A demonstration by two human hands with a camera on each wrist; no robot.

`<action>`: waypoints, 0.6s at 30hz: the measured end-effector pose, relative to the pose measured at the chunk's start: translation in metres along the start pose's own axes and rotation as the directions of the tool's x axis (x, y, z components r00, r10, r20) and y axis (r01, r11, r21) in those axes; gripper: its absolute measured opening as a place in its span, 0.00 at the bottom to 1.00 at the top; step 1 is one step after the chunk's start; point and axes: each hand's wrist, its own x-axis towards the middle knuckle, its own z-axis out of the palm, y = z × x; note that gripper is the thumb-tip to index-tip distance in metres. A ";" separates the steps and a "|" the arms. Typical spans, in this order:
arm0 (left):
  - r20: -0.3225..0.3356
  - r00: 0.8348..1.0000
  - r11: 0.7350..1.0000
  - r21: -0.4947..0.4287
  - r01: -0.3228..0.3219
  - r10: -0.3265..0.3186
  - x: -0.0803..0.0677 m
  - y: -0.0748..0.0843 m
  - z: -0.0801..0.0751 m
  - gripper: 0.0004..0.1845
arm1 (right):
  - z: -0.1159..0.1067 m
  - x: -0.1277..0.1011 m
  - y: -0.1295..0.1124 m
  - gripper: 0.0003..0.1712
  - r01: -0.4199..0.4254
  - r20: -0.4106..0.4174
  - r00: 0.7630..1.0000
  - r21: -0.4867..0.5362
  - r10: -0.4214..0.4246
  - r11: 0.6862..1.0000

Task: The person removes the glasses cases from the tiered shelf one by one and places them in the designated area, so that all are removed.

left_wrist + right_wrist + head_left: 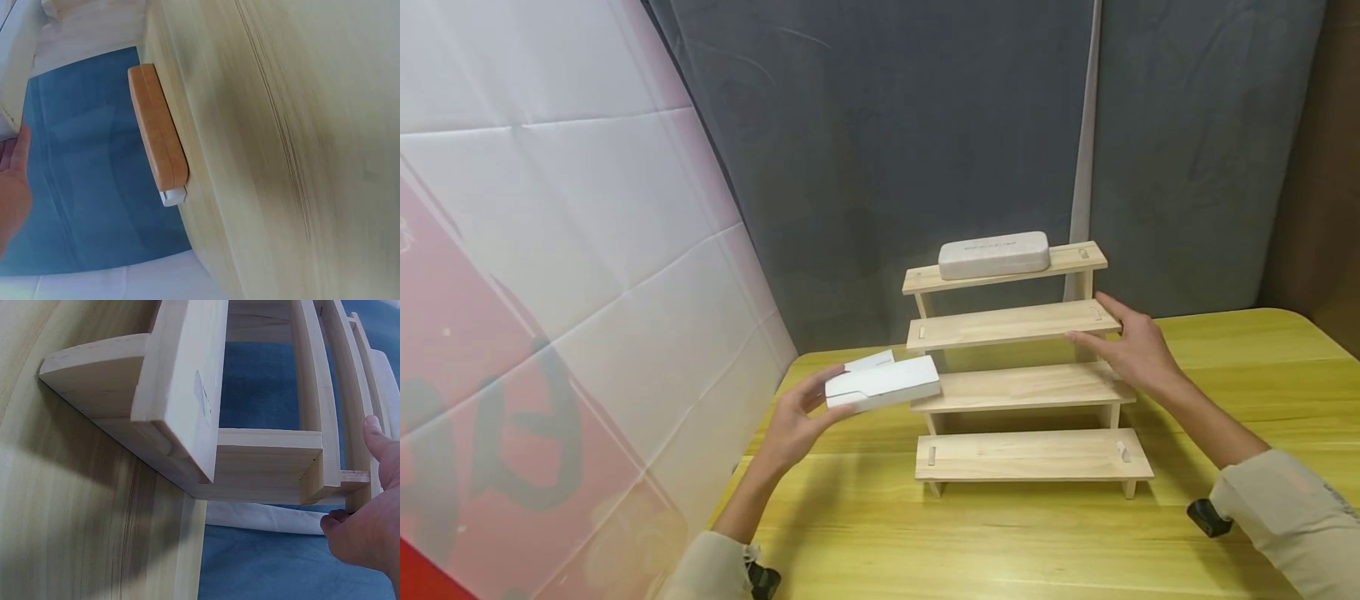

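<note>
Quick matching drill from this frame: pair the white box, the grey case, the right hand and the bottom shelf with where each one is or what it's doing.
1 white box
2 grey case
3 right hand
4 bottom shelf

A lies on the top shelf
B bare
C held in the left hand
D touches the second shelf's right end

Pairs: 1-C, 2-A, 3-D, 4-B

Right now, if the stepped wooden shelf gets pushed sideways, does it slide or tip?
Probably slides: the four-tier pale wooden display shelf stands on thin legs on the smooth yellow table. The right hand steadies its second step. The grey oblong case on top might slip.
</note>
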 end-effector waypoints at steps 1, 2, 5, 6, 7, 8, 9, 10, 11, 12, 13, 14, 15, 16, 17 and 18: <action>-0.001 1.000 1.000 -0.002 0.005 -0.005 0.000 0.000 -0.001 0.33 | 0.000 0.000 0.000 0.57 0.001 -0.002 1.000 0.000 -0.001 1.000; -0.001 1.000 1.000 -0.003 0.007 -0.007 -0.001 0.000 -0.002 0.33 | 0.000 0.000 0.000 0.57 0.001 -0.003 1.000 0.000 -0.001 1.000; -0.003 1.000 1.000 -0.008 0.019 -0.019 -0.002 -0.001 -0.005 0.32 | 0.000 0.000 0.000 0.57 0.005 -0.006 1.000 0.001 -0.005 1.000; -0.003 1.000 1.000 -0.008 0.023 -0.023 -0.002 -0.001 -0.006 0.32 | 0.000 0.000 0.000 0.57 0.006 -0.006 1.000 0.001 -0.006 1.000; -0.003 1.000 1.000 -0.011 0.028 -0.028 -0.003 -0.001 -0.007 0.32 | 0.000 0.000 0.000 0.57 0.007 -0.006 1.000 0.003 -0.007 1.000; -0.004 1.000 0.999 -0.011 0.030 -0.030 -0.003 -0.001 -0.007 0.32 | 0.000 0.000 0.000 0.57 0.008 -0.006 1.000 0.003 -0.008 1.000; -0.004 0.999 0.999 -0.012 0.035 -0.036 -0.004 -0.001 -0.008 0.33 | 0.000 0.000 0.000 0.57 0.008 -0.005 1.000 0.004 -0.008 1.000; -0.003 0.999 0.999 -0.013 0.039 -0.039 -0.004 -0.002 -0.009 0.33 | 0.000 0.000 0.000 0.57 0.009 -0.005 1.000 0.004 -0.009 1.000; -0.003 0.999 0.999 -0.015 0.042 -0.043 -0.005 -0.002 -0.010 0.32 | 0.000 0.000 0.001 0.57 0.009 -0.005 1.000 0.005 -0.009 1.000; -0.003 0.999 0.999 -0.015 0.048 -0.048 -0.005 -0.003 -0.011 0.32 | 0.000 0.000 0.001 0.57 0.008 -0.004 1.000 0.005 -0.008 1.000; -0.004 0.999 0.999 -0.014 0.052 -0.052 -0.005 -0.004 -0.011 0.32 | 0.000 0.000 0.001 0.57 0.007 -0.004 1.000 0.005 -0.007 1.000; -0.005 0.999 0.999 -0.012 0.051 -0.051 -0.005 -0.005 -0.012 0.32 | 0.000 0.000 0.001 0.57 0.006 -0.003 1.000 0.005 -0.006 1.000; -0.009 0.998 0.998 -0.009 0.055 -0.055 -0.005 -0.006 -0.013 0.32 | 0.000 0.001 0.001 0.57 0.005 -0.003 1.000 0.005 -0.005 1.000; -0.014 0.998 0.998 -0.005 0.058 -0.058 -0.005 -0.007 -0.014 0.32 | 0.000 0.001 0.001 0.57 0.005 -0.003 1.000 0.004 -0.005 1.000; -0.019 0.998 0.998 -0.001 0.058 -0.058 -0.005 -0.009 -0.014 0.32 | 0.000 0.001 0.001 0.57 0.004 -0.002 1.000 0.004 -0.004 1.000; -0.021 0.998 0.998 0.004 0.056 -0.056 -0.005 -0.011 -0.015 0.32 | 0.000 0.001 0.001 0.57 0.004 -0.003 1.000 0.004 -0.004 1.000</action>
